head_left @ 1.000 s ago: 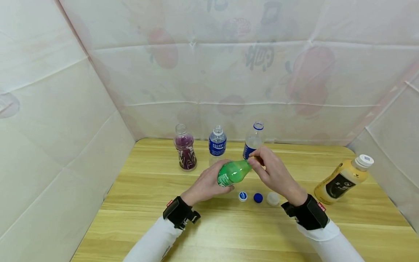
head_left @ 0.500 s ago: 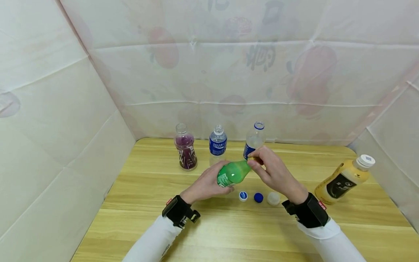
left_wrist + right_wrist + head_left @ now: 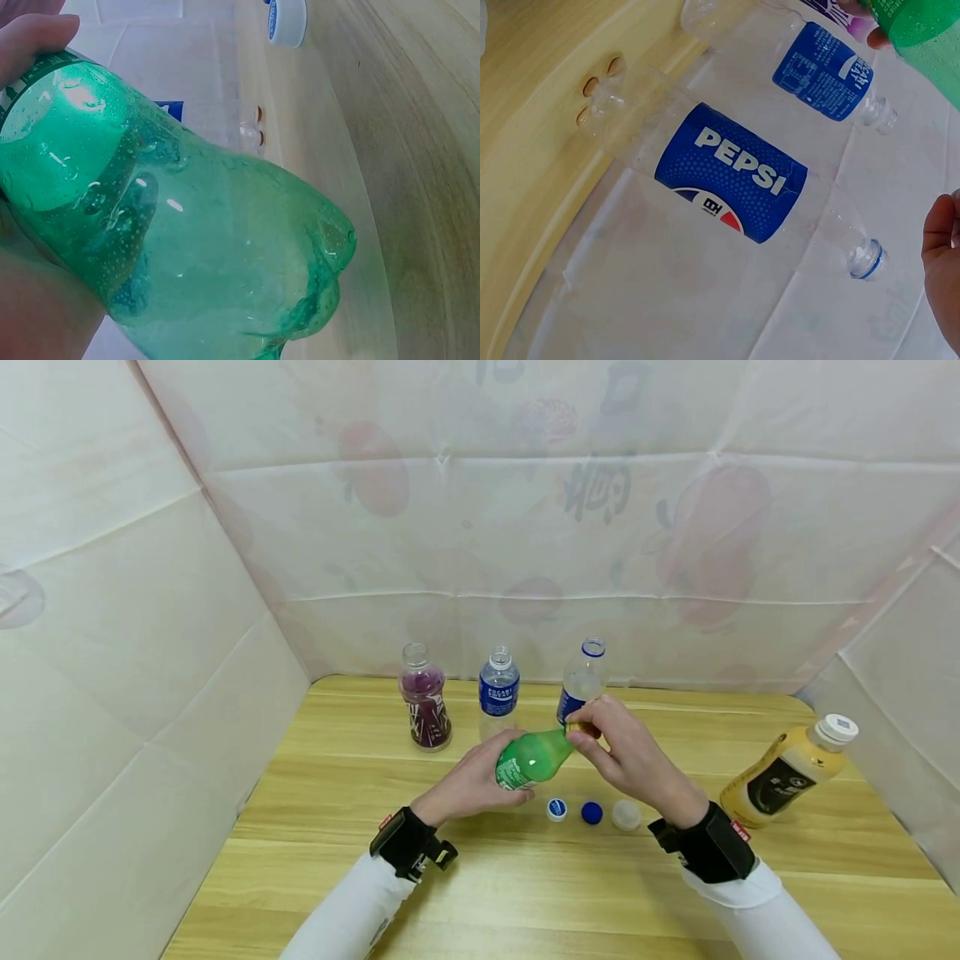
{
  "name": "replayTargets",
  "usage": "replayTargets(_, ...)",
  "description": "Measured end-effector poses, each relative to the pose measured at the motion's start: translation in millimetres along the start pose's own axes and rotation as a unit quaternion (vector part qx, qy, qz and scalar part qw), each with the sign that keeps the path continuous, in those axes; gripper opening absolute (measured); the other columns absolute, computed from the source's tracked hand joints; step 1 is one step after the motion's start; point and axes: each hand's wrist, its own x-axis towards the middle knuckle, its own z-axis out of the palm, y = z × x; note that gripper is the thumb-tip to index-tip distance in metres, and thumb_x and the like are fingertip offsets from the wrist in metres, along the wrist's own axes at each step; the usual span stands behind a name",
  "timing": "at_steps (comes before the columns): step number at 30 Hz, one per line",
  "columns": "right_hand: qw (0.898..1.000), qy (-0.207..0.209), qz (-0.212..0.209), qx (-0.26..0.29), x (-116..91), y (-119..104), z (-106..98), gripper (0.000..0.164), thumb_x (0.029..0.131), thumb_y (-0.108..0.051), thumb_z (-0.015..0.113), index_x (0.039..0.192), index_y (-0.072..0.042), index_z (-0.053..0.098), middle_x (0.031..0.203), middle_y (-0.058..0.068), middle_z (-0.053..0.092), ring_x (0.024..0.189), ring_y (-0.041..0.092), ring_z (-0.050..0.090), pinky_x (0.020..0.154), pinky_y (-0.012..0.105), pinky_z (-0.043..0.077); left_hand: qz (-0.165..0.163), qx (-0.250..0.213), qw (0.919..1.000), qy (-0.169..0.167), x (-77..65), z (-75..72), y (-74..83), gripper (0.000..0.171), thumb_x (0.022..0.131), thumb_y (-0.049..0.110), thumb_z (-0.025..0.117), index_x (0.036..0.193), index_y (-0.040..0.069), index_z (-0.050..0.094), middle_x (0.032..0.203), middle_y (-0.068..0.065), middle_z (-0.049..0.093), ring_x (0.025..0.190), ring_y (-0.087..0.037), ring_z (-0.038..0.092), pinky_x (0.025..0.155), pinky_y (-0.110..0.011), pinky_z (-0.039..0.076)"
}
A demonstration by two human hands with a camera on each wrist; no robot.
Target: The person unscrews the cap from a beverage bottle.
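My left hand (image 3: 471, 783) grips a green Sprite bottle (image 3: 534, 758) around its body, holding it tilted above the table with the neck toward the right. In the left wrist view the clear green base of the bottle (image 3: 225, 232) fills most of the picture. At the mouth of the bottle, my right hand (image 3: 633, 762) pinches a yellow bottle cap (image 3: 576, 727) between thumb and fingers. Whether the cap still touches the neck is hard to tell. In the right wrist view, only part of the right hand (image 3: 943, 262) shows at the edge.
Behind the hands stand an uncapped purple drink bottle (image 3: 425, 702), a Pocari Sweat bottle (image 3: 498, 693) and a Pepsi bottle (image 3: 731, 172). A white-blue cap (image 3: 557, 810), a blue cap (image 3: 592, 813) and a whitish cap (image 3: 626, 815) lie in front. A capped yellow bottle (image 3: 783, 777) stands right.
The green bottle has shifted very slightly left. More of the yellow cap shows between the right fingers than a second ago. The other bottles and the loose caps stay in place.
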Motion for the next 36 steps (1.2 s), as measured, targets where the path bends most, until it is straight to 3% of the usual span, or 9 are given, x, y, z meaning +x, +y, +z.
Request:
replayTargets(14, 0.999, -0.048, 0.015, 0.019, -2.0, 1.4, -4.9, 0.048, 0.109, -0.045, 0.042, 0.113, -0.002, 0.063, 0.096, -0.001, 0.058, 0.086, 0.011, 0.049, 0.071, 0.02, 0.042, -0.016, 0.0, 0.9998, -0.01, -1.2, 0.5, -0.5, 0.08, 0.081, 0.012, 0.085, 0.15, 0.011, 0.045, 0.124, -0.002, 0.064, 0.103, -0.014, 0.063, 0.089, -0.031, 0.055)
replayTargets(36, 0.998, -0.054, 0.006, 0.016, -3.0, 1.3, -7.8, 0.044, 0.11, -0.038, 0.042, 0.118, -0.001, 0.063, 0.101, 0.0, 0.058, 0.089, 0.013, 0.049, 0.074, 0.022, 0.04, -0.016, 0.024, 0.9995, 0.011, 0.7, 0.5, -0.1, 0.078, 0.08, 0.017, 0.086, 0.148, 0.012, 0.047, 0.128, -0.002, 0.063, 0.105, -0.015, 0.063, 0.089, -0.032, 0.056)
